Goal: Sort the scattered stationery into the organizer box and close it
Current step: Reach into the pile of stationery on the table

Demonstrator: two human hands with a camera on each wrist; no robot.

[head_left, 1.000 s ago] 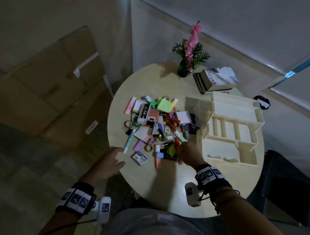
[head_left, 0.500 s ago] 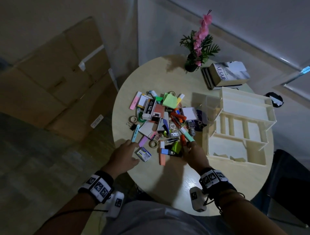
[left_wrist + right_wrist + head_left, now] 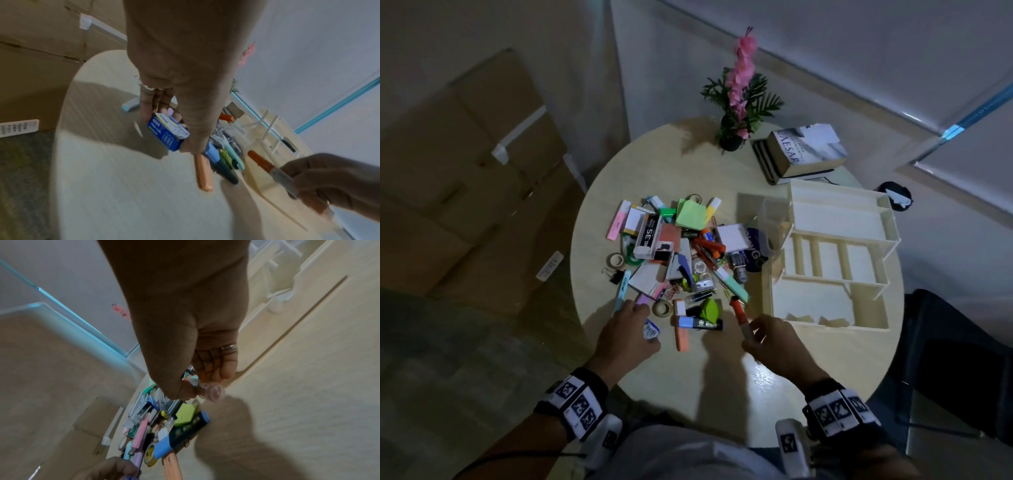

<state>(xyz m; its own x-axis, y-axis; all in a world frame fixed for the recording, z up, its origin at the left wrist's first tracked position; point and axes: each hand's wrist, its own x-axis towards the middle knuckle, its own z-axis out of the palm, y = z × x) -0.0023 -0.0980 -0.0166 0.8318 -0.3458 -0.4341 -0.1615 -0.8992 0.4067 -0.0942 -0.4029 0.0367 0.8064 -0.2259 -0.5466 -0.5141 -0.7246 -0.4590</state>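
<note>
A heap of mixed stationery lies in the middle of the round table. The cream organizer box stands open at the right, its compartments bare. My left hand grips a small blue box at the heap's near left edge, just above the tabletop. My right hand pinches an orange pen by its clear end, lifted off the heap near the organizer's front left corner. An orange highlighter and a blue-capped dark highlighter lie between my hands.
A potted pink flower and a stack of books stand at the table's far side. Cardboard boxes lean against the wall on the left. A dark chair is at the right.
My left hand came in from the table edge and took hold of the small blue box. My right hand picked the orange pen out of the heap and drew it back toward me.
</note>
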